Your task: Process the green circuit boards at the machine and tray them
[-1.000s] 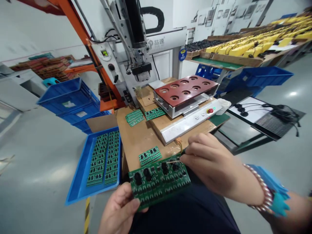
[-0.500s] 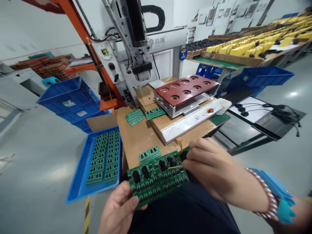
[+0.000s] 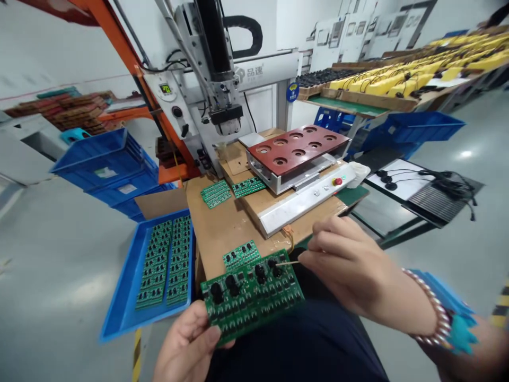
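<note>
A green circuit board [image 3: 254, 302] with black round parts along its upper edge is tilted up in front of me. My left hand [image 3: 191, 339] grips its lower left corner between thumb and fingers. My right hand [image 3: 342, 265] pinches a thin pale stick [image 3: 289, 262], whose tip is at the rightmost black part. Behind the held board, a similar board [image 3: 241, 255] lies on the brown tabletop [image 3: 210, 228]. Farther back on the table are a stack of boards [image 3: 216, 194] and another board [image 3: 248, 187].
A blue tray [image 3: 119, 297] at the left holds two rows of stacked boards. Beyond the table stands a machine [image 3: 226, 101] with a red fixture plate [image 3: 296, 151]. Blue crates [image 3: 103, 164] are stacked at the left; black cables [image 3: 445, 185] lie at the right.
The stick's tip has moved up and left on the board, onto the rightmost black part. The head view has shifted slightly. Both hands keep their holds.
</note>
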`<action>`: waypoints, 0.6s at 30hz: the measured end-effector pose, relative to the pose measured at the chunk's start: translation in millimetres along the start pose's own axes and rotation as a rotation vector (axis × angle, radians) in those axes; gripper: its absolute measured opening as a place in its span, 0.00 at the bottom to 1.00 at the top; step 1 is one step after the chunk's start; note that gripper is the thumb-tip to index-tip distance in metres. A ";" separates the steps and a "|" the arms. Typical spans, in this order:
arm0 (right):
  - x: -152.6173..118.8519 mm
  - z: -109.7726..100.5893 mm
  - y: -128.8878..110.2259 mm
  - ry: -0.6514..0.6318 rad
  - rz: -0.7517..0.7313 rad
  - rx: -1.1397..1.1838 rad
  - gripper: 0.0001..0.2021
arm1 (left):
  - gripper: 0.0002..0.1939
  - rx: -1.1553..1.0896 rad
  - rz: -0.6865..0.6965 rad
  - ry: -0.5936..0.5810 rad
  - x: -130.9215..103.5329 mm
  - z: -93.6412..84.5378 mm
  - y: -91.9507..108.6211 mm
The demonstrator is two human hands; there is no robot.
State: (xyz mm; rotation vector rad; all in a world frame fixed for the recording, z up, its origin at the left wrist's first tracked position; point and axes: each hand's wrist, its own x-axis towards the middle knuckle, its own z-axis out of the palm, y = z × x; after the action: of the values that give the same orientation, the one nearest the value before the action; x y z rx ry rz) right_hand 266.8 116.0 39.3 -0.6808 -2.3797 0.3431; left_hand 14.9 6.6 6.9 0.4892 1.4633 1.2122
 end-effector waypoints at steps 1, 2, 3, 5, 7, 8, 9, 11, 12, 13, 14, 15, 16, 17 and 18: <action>0.4 0.3 0.2 -0.005 -0.003 -0.004 0.07 | 0.11 0.003 0.005 -0.009 0.1 0.4 0.3; 0.9 0.7 0.4 -0.007 -0.008 -0.007 0.07 | 0.10 0.003 0.009 -0.017 0.1 0.8 0.6; 1.4 1.2 0.5 -0.011 -0.009 -0.009 0.07 | 0.10 0.002 0.012 -0.020 0.1 1.0 0.8; 2.3 2.0 0.6 -0.018 -0.008 -0.008 0.08 | 0.10 0.001 0.013 -0.018 -0.1 1.2 1.1; 2.9 2.5 0.6 -0.014 0.000 -0.004 0.08 | 0.09 0.004 0.010 -0.019 -0.4 1.1 1.4; 3.0 2.6 0.6 -0.005 0.002 -0.004 0.08 | 0.09 0.005 0.008 -0.022 -0.5 1.0 1.7; 3.1 2.7 0.5 0.001 0.003 -0.007 0.08 | 0.09 0.006 0.007 -0.025 -0.6 1.0 2.0; 3.0 2.4 0.3 0.009 0.001 -0.015 0.07 | 0.10 0.007 0.008 -0.038 -0.6 1.1 2.5; 2.9 2.3 0.3 0.009 0.002 -0.020 0.07 | 0.10 0.006 0.011 -0.044 -0.5 1.2 2.8; 2.8 2.2 0.3 0.009 0.006 -0.023 0.07 | 0.10 0.004 0.015 -0.050 -0.5 1.3 3.0; 2.5 2.1 0.4 0.007 0.010 -0.024 0.07 | 0.10 0.003 0.019 -0.055 -0.4 1.5 3.1; 2.2 2.2 0.6 0.007 0.015 -0.023 0.07 | 0.09 0.001 0.023 -0.056 -0.3 1.6 3.1; 1.8 2.4 0.9 0.007 0.017 -0.020 0.07 | 0.09 0.000 0.025 -0.055 -0.2 1.8 3.1; 1.3 2.7 1.3 0.006 0.019 -0.017 0.07 | 0.09 -0.001 0.025 -0.052 -0.1 1.8 3.1; 0.8 3.1 1.7 0.002 0.021 -0.012 0.07 | 0.09 -0.001 0.026 -0.047 -0.1 1.9 3.0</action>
State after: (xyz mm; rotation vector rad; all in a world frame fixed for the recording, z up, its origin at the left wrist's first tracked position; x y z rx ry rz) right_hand 264.9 117.7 36.6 -0.7119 -2.3760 0.3372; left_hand 15.7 8.4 9.8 0.5338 1.4201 1.2137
